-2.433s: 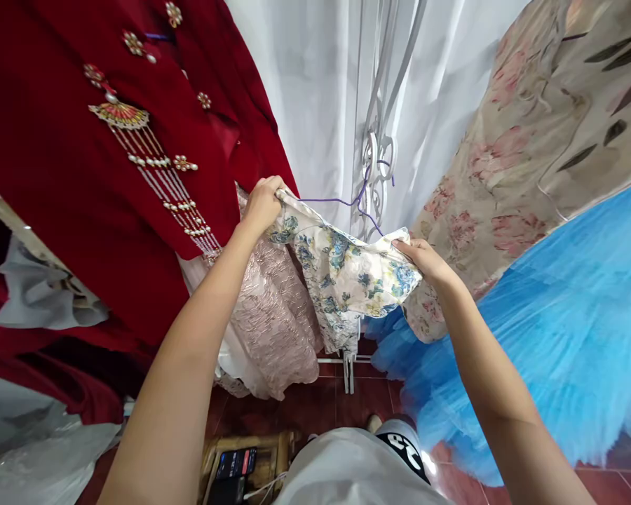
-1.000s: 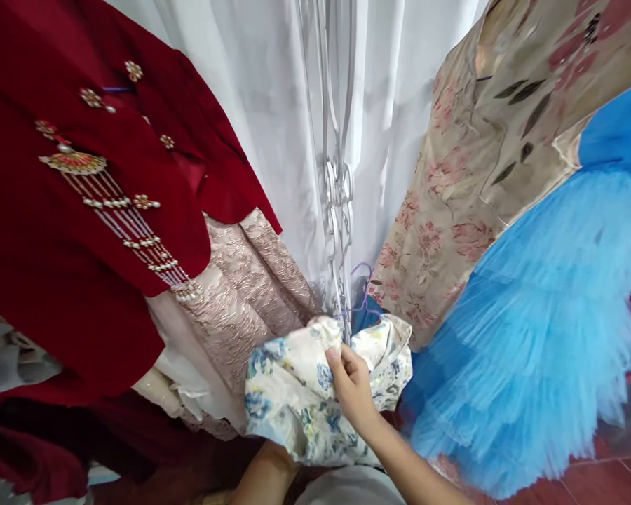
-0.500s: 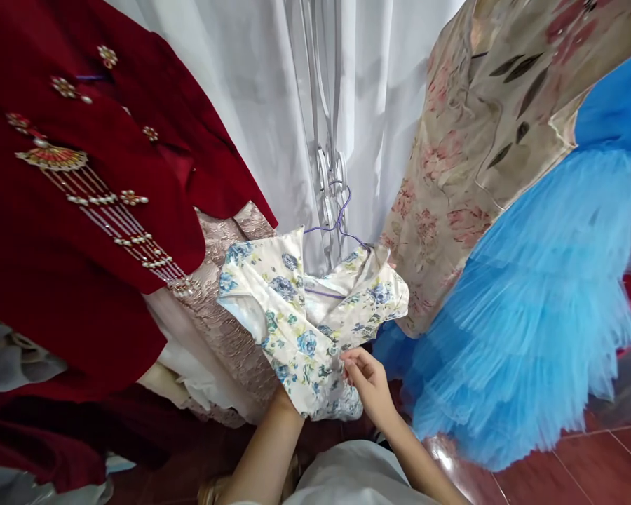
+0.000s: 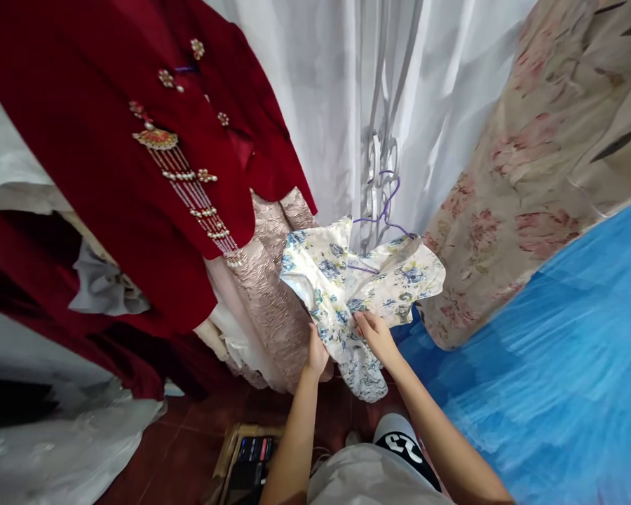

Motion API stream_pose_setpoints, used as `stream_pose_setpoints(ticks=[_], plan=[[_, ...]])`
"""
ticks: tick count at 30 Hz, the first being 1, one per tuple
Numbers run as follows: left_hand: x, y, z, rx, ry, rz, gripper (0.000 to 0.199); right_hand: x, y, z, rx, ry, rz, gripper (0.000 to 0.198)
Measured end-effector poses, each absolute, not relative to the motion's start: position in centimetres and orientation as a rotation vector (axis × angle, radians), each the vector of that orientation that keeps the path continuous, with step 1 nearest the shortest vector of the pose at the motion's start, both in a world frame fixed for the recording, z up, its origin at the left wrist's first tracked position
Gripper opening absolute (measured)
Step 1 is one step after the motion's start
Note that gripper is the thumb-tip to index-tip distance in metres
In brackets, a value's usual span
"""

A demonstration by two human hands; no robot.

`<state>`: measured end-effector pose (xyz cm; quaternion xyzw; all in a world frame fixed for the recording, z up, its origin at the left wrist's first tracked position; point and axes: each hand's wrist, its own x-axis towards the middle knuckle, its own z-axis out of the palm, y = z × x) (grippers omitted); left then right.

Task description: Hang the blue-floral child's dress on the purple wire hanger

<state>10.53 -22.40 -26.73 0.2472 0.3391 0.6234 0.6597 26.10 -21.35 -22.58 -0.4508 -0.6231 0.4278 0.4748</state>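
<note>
A red robe (image 4: 110, 140) fills the upper left of the frame and blue tulle (image 4: 557, 337) the lower right. Between them, at centre, the floral dress (image 4: 347, 280) hangs long axis downward on a purple hanger (image 4: 383, 210), collar up. The left hand (image 4: 315, 354) grasps its side, steadying it; right hand (image 4: 376, 333) pinches the front closure.

The one camera sits on my head, looking forward and steeply down along my forearms, close to the hanging floral dress (image 4: 365, 280), with the red floor (image 4: 189, 449) directly beneath me.
</note>
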Motion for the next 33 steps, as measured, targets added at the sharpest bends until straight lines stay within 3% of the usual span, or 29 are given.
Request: stream_pose_setpoints(ticks=[4,7,10,17,21,23,26,28,33], plan=[[9.6,-23.2,-26.0,0.804,1.051,1.488,0.067,25.1,-23.0,-23.1,-0.915,-1.81,1.332,0.048],[10.3,-23.8,-25.9,0.839,1.218,1.518,0.053,26.4,-23.1,-23.7,-1.083,-1.588,1.149,0.044],[11.5,-24.0,-26.2,0.802,1.22,1.522,0.052,28.6,-22.1,-24.1,-1.272,-1.359,0.878,0.041],[13.0,-23.2,-26.6,0.844,1.254,1.516,0.05,30.1,-21.2,-23.4,-1.232,-1.488,0.933,0.036],[12.1,-23.2,-26.4,0.964,1.444,1.926,0.052,29.8,-21.8,-23.6,-1.196,-1.411,1.096,0.041],[12.1,-23.8,-26.6,1.14,1.508,2.123,0.042,29.6,-22.4,-23.8,-1.154,-1.371,1.22,0.046],[13.6,-24.7,-26.9,1.538,1.409,1.871,0.024,29.0,-23.4,-23.6,-1.119,-1.319,1.305,0.05],[15.0,-24.8,-26.9,1.643,1.306,1.641,0.023,28.4,-24.0,-23.2,-1.099,-1.287,1.331,0.049],[17.1,-23.6,-26.4,1.604,1.271,1.599,0.009,27.5,-24.6,-22.1,-1.067,-1.134,1.488,0.047]])
